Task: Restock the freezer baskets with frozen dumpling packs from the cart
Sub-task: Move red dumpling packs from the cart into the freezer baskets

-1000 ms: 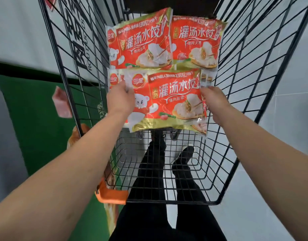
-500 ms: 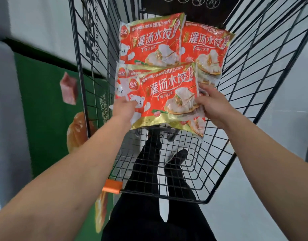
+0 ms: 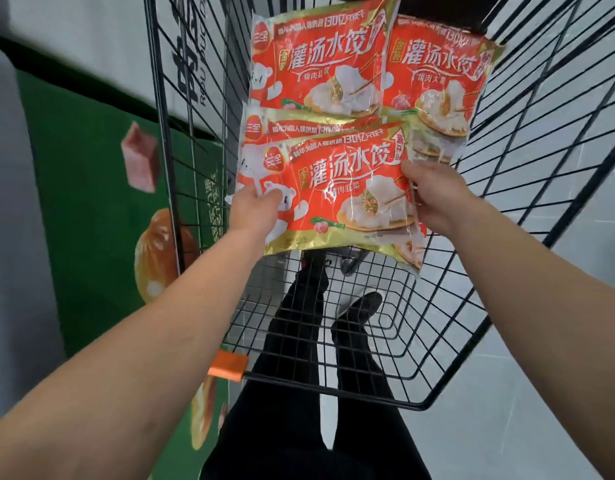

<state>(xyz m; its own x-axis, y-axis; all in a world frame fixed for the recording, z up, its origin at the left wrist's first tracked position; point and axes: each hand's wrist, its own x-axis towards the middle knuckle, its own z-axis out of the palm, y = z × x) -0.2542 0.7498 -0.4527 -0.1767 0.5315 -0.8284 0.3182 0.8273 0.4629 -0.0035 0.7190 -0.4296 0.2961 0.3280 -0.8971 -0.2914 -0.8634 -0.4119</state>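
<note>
Several red-and-gold frozen dumpling packs lie in the black wire cart (image 3: pixel 448 327). I hold the nearest dumpling pack (image 3: pixel 337 199) with both hands, raised a little and tilted off the ones beneath. My left hand (image 3: pixel 254 209) grips its left edge over the bear picture. My right hand (image 3: pixel 434 195) pinches its right edge. Another pack's edge (image 3: pixel 299 128) shows just behind it. Further back lie a left pack (image 3: pixel 320 60) and a right pack (image 3: pixel 441 81), side by side.
A green panel (image 3: pixel 91 202) with food pictures stands left of the cart. The cart's near end has an orange corner piece (image 3: pixel 228 365). My black-trousered legs and shoes show through the wire floor. Pale tiled floor (image 3: pixel 507 427) lies to the right.
The nearest pack has lifted and tilted in my hands, baring the edge of a pack beneath it. The view has swung so the cart sits further right.
</note>
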